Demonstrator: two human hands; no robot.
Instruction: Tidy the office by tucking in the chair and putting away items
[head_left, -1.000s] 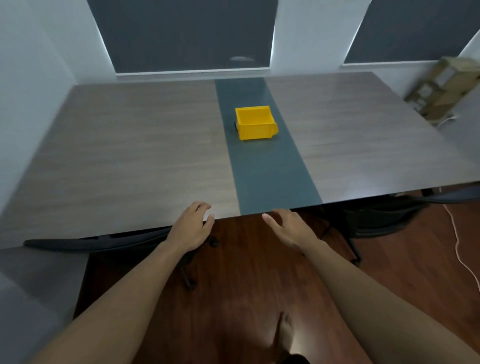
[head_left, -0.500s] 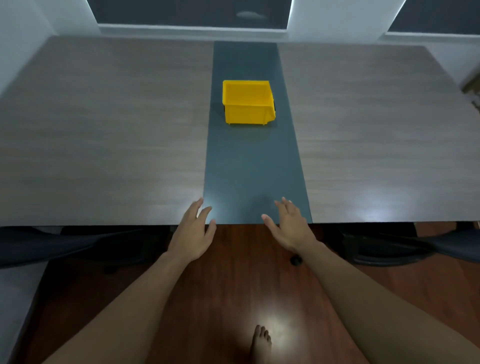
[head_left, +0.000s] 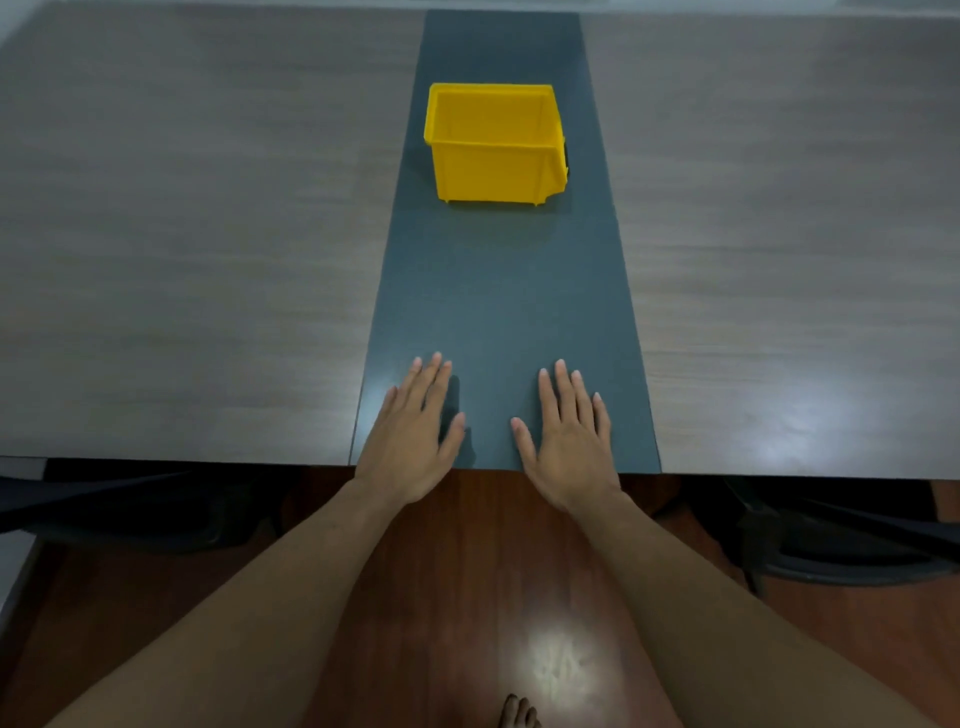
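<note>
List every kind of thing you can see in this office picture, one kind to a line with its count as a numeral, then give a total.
Yellow bins: 1
Tables: 1
Chairs, left and right, tucked under the table edge: 2
Hands, left hand and right hand, both flat and open, holding nothing: 2
Bare feet: 1
Total: 7

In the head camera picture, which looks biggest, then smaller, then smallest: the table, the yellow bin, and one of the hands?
1. The table, by far the biggest; it fills most of the view.
2. The yellow bin and the left hand look about alike. The hand is nearer the camera, so I won't rank them.
</note>
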